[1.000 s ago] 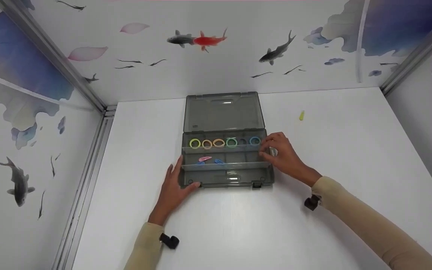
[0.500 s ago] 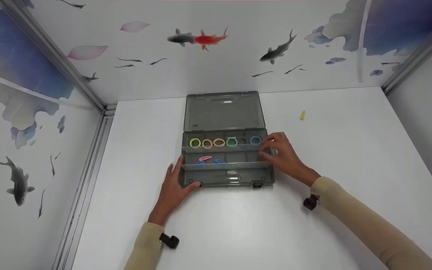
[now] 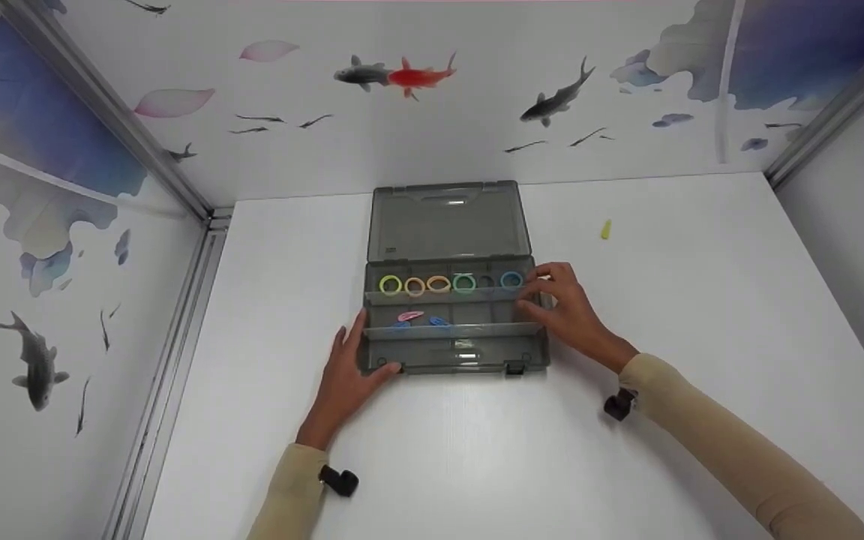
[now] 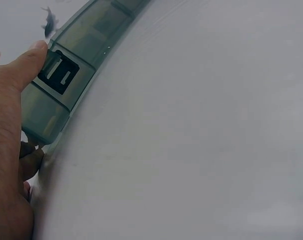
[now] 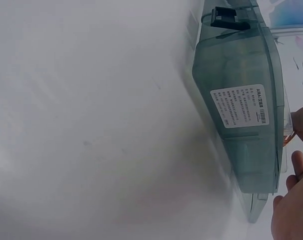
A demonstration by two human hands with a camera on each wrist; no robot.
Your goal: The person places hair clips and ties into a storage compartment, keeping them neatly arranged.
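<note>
A grey see-through storage box (image 3: 454, 371) lies with its lid (image 3: 447, 225) raised against the back. Its back row holds several coloured hair ties (image 3: 439, 284); the middle row has a pink snap hair clip (image 3: 410, 316) and blue ones (image 3: 439, 322). My left hand (image 3: 342, 379) grips the box's front left corner, thumb on the front wall beside a black latch (image 4: 59, 72). My right hand (image 3: 563, 311) reaches over the right end, thumb and fingers bent close together at the dividers. In the right wrist view a thin orange curve (image 5: 288, 138) shows by its thumb; I cannot tell whether it is pinched.
A yellow hair clip (image 3: 606, 229) lies on the white table (image 3: 672, 285), to the right behind the box. Walls printed with fish rise at the back and on both sides. The second black latch (image 3: 514, 368) sits at the front right.
Both hands and the box keep nearly the same place. The right wrist shifts very slightly left, and the head view drifts a little.
</note>
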